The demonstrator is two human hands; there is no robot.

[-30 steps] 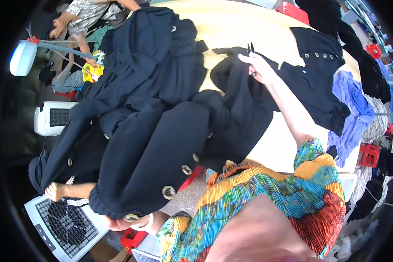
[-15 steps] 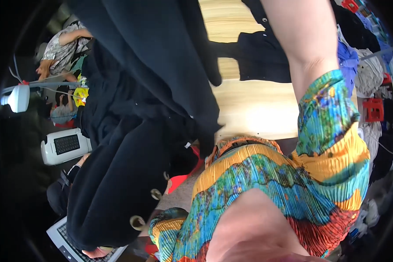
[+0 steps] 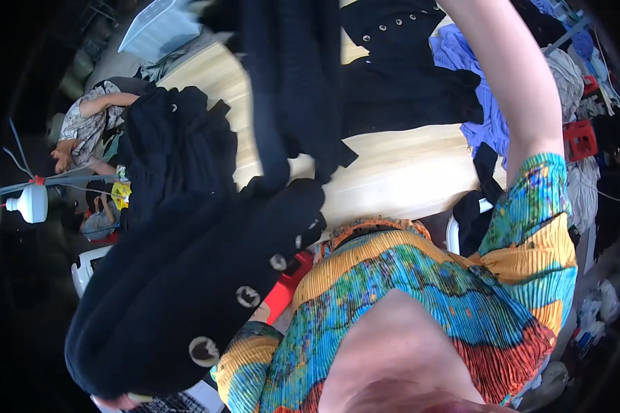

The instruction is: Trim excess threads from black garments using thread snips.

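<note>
Head view: left hand (image 3: 115, 401) seems curled into the black garment (image 3: 158, 296); right hand out of frame, grip unclear.

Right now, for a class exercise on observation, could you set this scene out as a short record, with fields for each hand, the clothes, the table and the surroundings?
Left hand: mostly hidden at the lower end of a black garment; grip unclear
Right hand: out of view; its forearm runs past the upper edge
Garment trim: round buttons
Table: pale wood, with other black clothes and purple cloth
Surroundings: red crate, another person
</note>
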